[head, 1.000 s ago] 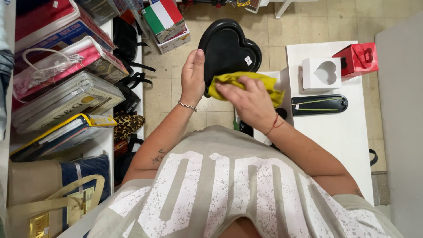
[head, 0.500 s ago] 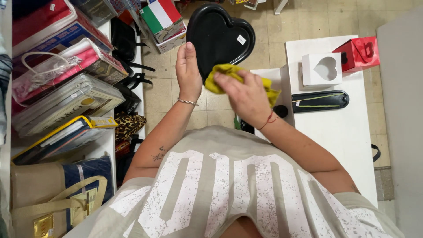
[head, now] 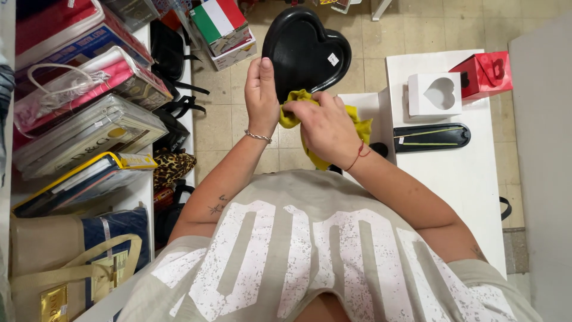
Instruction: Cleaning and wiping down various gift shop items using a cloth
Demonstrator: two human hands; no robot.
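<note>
Over tiled floor (head: 381, 36), a glossy black heart-shaped tray (head: 304, 50), stickered.

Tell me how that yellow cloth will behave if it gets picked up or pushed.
The yellow cloth is probably floppy: it bunches under the right hand and its free end droops below the wrist. It looks light, since a loose grip holds it against the black heart-shaped tray. Pushed, it would likely crumple rather than slide or roll.

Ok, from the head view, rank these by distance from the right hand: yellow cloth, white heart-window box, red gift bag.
1. Yellow cloth: in the right hand.
2. White box with heart-shaped window: to its right, on the white table.
3. Red gift bag: farther right, at the table's far corner.
</note>
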